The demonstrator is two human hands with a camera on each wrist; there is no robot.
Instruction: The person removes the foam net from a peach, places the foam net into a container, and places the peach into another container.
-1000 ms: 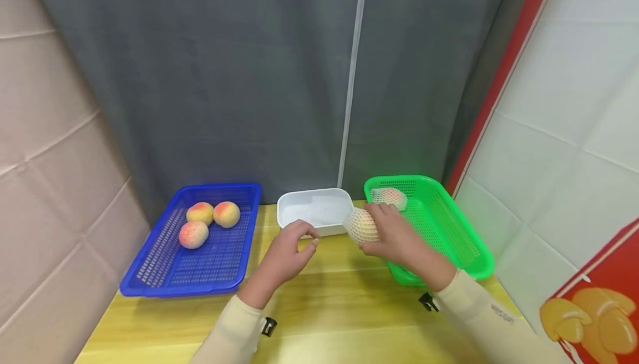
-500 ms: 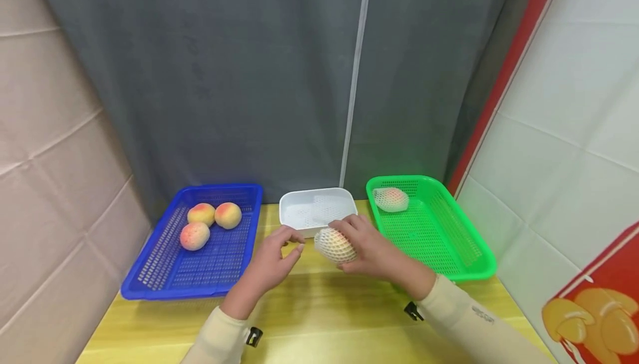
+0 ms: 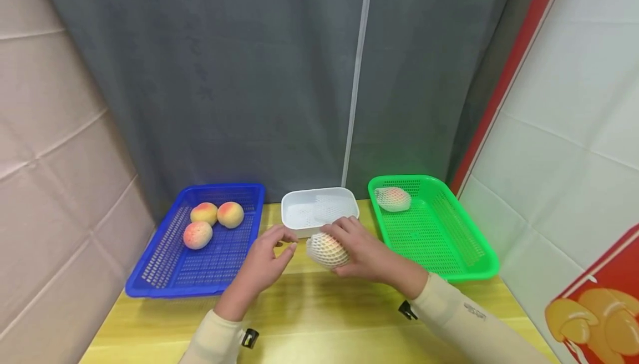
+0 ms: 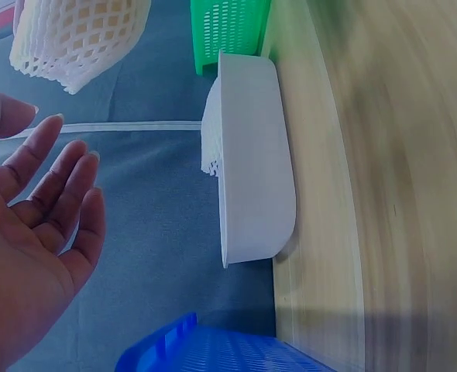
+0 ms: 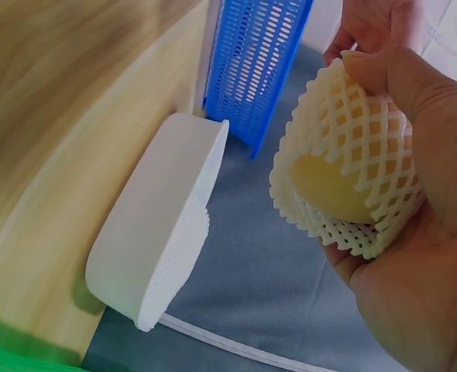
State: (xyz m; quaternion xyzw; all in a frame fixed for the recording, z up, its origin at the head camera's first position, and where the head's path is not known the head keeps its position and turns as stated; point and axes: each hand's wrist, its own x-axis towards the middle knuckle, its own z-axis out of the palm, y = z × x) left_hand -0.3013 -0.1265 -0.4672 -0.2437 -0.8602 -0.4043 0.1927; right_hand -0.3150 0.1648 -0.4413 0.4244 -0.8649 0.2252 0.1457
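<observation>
Curtain [image 3: 224,75] is filling the far side, and below it the table [image 3: 339,325] is carrying everything we are looking at. On it we are seeing the blue basket [image 3: 214,267] standing to the left and the green basket [image 3: 439,242] to the right. Between them the tray [image 3: 299,211] is sitting just beyond our hands; we are treating its rim as the nearest obstacle to any low forward move.

Our right hand [image 3: 364,256] is gripping the peach [image 5: 329,190], fingers and thumb wrapping round it. Our left hand [image 3: 264,258] is holding nothing; its fingers are curving loosely just beside the net [image 5: 352,139], perhaps crowding that side.

Between the hands, above the table on the near side of the tray, the peach is showing bare yellow skin at the net's mouth. We are judging it light and round, needing only gentle pressure. Three bare peaches [image 3: 198,235] are lying together in the blue basket, and another netted peach [image 3: 393,199] is resting in the green one.

White netting [image 3: 334,206] is lying in the tray. Our net is looking soft, springy and easily torn, so we are favouring a broad hold over net and peach together, avoiding tugging at its jagged rim
</observation>
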